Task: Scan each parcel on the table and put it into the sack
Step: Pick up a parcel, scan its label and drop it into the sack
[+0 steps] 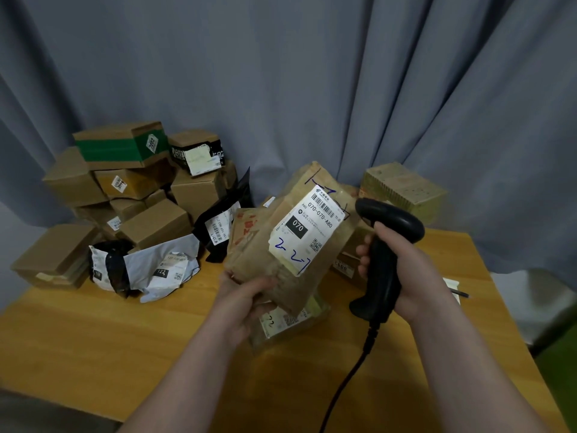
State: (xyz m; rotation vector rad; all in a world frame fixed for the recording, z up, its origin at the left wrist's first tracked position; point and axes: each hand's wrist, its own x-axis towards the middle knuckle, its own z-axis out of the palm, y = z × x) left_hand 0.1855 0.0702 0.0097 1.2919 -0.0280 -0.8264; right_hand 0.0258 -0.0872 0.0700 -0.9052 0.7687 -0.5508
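Closest in, gripping the near end of the brown paper parcel (268, 245) with the left hand (246, 295), fingers curled underneath and thumb on top; clenching the handle of the black scanner (387, 254) with the right hand (402, 270), nose aimed left at the parcel. Beyond, spread across the wooden table (93, 339): stacked at far left, a pile of cardboard boxes (131, 189); leaning against it, a black mailer (218, 223) and a crumpled grey mailer (156, 264); at far right, a pale box (402, 189); lying flat directly under the raised parcel, another labelled packet (287, 323). Held clear of the tabletop and tilted, with the white label (307, 232) turned up and toward the scanner, barcode at its far end. Judged to be the scanning step for this one, with most of the heap not yet dealt with. Next, probably: line the nose up with the barcode, squeeze the trigger, then carry the parcel off to the sack, which is not seen anywhere in view, so cannot tell which way. Plenty of bare tabletop near and left for swinging the parcel out; tighter on the right, close to the table's right edge beside the scanner hand, and with the cable (349, 379) trailing off the near side, worth keeping clear of the packet underneath.
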